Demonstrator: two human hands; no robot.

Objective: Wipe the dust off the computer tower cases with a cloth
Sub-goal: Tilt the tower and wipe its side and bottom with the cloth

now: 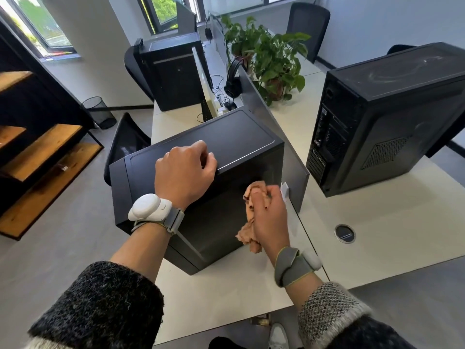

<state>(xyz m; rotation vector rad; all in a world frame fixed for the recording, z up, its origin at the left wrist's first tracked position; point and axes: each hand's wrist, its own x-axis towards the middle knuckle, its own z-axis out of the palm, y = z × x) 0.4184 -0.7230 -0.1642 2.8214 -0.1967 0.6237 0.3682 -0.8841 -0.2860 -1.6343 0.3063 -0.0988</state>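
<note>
While left hand (185, 172) rests clenched on top edge of near tower (226, 137), mid-frame, right hand (270, 215) grasps crumpled peach cloth (247, 235) against tower's side panel, at 5 o'clock from left hand. Second tower (392, 117) stands on white desk (377, 222) at 2 o'clock, well apart. Third tower (173, 79) at 11 o'clock. Potted plant (271, 61) at 1 o'clock.

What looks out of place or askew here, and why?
The nearest tower sits skewed across the desk corner, its front seemingly overhanging the left edge while the left hand grips its top and the right hand holds a cloth. The right-hand tower shows dust streaks on top.
</note>
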